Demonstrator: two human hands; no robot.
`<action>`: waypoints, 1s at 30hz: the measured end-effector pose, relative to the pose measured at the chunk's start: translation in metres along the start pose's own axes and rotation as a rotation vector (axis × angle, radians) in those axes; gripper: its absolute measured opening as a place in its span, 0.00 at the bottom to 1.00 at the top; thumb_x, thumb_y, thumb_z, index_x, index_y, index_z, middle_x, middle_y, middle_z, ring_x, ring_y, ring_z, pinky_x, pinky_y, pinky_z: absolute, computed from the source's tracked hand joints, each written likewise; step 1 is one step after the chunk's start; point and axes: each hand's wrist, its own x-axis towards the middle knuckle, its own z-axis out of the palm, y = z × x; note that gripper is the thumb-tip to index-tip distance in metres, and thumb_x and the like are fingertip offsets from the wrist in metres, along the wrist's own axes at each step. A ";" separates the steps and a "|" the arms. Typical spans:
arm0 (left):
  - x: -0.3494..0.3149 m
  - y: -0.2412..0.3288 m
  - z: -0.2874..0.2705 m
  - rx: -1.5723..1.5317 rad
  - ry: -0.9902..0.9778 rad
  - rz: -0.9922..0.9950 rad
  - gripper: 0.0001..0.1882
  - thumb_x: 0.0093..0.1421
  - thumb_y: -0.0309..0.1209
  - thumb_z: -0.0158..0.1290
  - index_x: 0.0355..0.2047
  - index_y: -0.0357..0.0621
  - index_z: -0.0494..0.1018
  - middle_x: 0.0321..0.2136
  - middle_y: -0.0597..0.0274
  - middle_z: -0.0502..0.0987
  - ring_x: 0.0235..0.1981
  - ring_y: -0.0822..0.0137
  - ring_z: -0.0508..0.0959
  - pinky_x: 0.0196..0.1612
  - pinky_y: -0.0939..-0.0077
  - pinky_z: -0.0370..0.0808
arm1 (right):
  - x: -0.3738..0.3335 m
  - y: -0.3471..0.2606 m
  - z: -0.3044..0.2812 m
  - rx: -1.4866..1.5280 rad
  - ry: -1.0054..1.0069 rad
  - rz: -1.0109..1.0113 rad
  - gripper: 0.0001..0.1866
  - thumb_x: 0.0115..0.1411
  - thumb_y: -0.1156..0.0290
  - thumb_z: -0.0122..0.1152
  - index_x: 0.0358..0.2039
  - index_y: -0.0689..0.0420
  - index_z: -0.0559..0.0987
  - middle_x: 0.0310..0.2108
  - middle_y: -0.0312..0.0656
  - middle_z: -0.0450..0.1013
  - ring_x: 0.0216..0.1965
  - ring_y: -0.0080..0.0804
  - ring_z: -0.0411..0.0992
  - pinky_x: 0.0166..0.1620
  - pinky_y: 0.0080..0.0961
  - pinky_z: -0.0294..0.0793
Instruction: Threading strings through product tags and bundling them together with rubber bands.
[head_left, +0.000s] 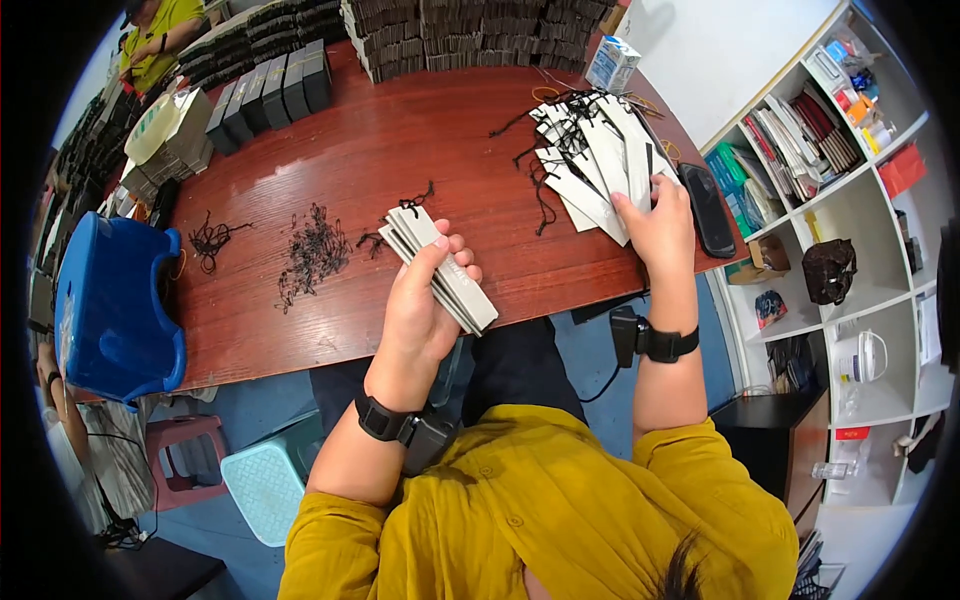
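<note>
My left hand (425, 290) is closed around a small stack of long, pale hang tags (440, 265) above the table's near edge. Black cord shows at the stack's upper end. To the right, my right hand (665, 225) is at the near side of a fanned pile of similar white hang tags (580, 185) with black strings. One tag (638, 172) lies between its thumb and fingers. Left of the stack, a loose heap of thin black cord loops (315, 255) rests on the table, with a smaller black tangle (212, 240) farther left.
A blue plastic stool (120, 300) stands on the red-brown table (400, 140) at left. Dark grey blocks (270, 98) and tall stacks of dark pieces (480, 40) line the back. A black phone (706, 210) lies at right, near white shelves (800, 215). Another person (165, 35) is at far left.
</note>
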 end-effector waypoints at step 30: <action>0.002 0.006 -0.002 -0.017 -0.058 -0.069 0.15 0.62 0.40 0.47 0.43 0.44 0.66 0.31 0.62 0.73 0.30 0.71 0.74 0.32 0.75 0.73 | -0.006 -0.127 -0.026 0.612 -0.309 -1.146 0.22 0.38 0.80 0.60 0.37 0.50 0.77 0.49 0.41 0.65 0.53 0.45 0.61 0.55 0.40 0.61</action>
